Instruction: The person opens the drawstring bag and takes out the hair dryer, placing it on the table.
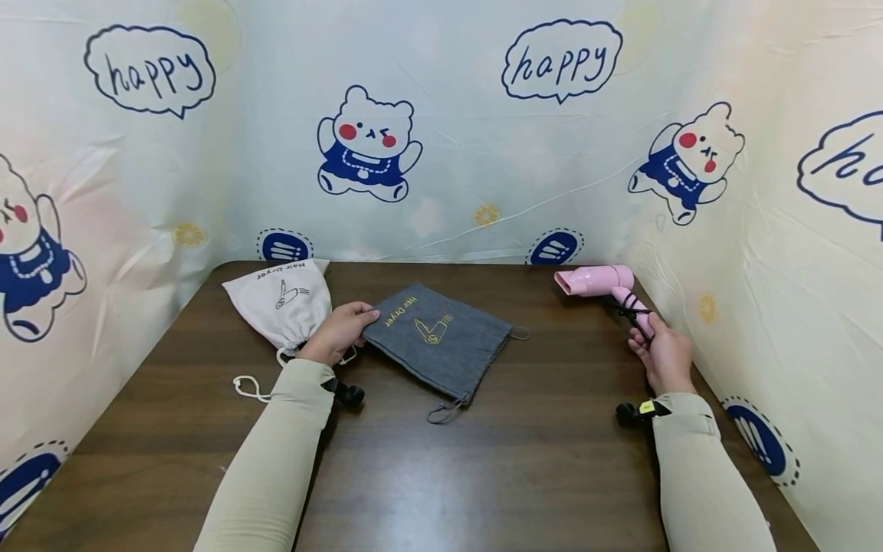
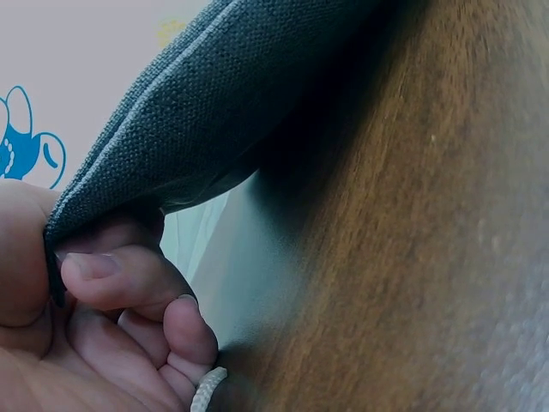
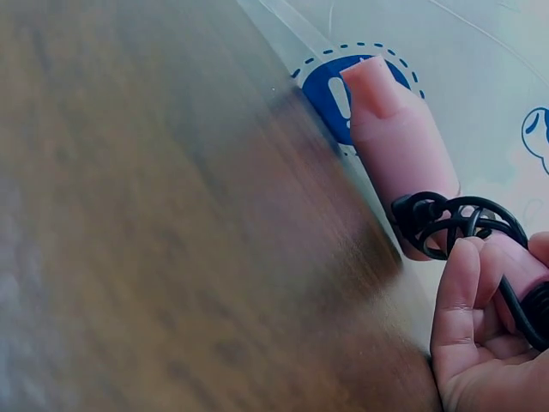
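Note:
My left hand point(image 1: 341, 333) pinches one corner of a dark grey drawstring pouch point(image 1: 448, 337) printed with a gold hair dryer outline. In the left wrist view the pouch point(image 2: 189, 120) slants up from the pinched corner, a dark gap showing between it and the tabletop. At the right side, my right hand point(image 1: 664, 354) grips the handle of a pink hair dryer point(image 1: 595, 280), its nozzle facing left. A black cord point(image 3: 467, 219) is wound around the handle, and the fingers point(image 3: 459, 300) curl about both.
A white drawstring pouch point(image 1: 286, 303) lies at the back left, its cord trailing near my left wrist. Everything sits on a brown wooden table point(image 1: 483, 475). Printed cloth walls point(image 1: 455, 153) rise along its back and sides.

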### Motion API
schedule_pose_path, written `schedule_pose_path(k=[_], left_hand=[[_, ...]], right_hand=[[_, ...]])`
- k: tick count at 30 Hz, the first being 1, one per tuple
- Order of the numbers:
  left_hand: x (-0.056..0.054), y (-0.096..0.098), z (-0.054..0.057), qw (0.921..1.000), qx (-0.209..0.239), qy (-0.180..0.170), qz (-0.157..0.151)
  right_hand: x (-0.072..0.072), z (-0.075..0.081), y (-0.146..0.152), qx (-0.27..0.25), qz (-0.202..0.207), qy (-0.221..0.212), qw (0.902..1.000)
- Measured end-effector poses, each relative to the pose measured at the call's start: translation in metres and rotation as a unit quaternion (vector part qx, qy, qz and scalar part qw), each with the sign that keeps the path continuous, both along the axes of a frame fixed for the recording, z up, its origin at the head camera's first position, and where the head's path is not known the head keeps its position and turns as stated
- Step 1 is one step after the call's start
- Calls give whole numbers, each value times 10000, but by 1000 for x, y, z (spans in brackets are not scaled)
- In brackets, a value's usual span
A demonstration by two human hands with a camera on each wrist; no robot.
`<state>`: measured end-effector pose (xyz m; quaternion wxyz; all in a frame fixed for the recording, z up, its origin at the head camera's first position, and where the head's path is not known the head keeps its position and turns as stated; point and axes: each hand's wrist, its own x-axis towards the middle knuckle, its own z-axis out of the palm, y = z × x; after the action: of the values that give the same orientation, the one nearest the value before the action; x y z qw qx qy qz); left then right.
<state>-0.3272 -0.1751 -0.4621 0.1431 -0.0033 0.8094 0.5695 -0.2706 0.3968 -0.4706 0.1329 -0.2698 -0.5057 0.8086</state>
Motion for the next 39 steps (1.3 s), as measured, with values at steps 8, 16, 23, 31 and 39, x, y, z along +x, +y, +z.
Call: schedule_pose_path(k=[8, 16, 23, 31, 39], left_hand=[[-1, -3, -1, 10000, 5, 22, 33], [2, -3, 2, 9999, -160, -7, 30], [1, -2, 0, 9999, -139, -6, 29], [-1, -1, -3, 9997, -245, 30, -5], [-1, -1, -2, 9994, -330, 25, -18]], right_hand=[[-4, -3, -2, 133, -100, -69, 9998], [-4, -4, -5, 342, -74, -5, 9994], [3, -2, -4, 410, 73, 42, 9991], [1, -4, -6, 1592, 64, -526, 9858], [4, -14, -3, 3278, 98, -1176, 9374]])
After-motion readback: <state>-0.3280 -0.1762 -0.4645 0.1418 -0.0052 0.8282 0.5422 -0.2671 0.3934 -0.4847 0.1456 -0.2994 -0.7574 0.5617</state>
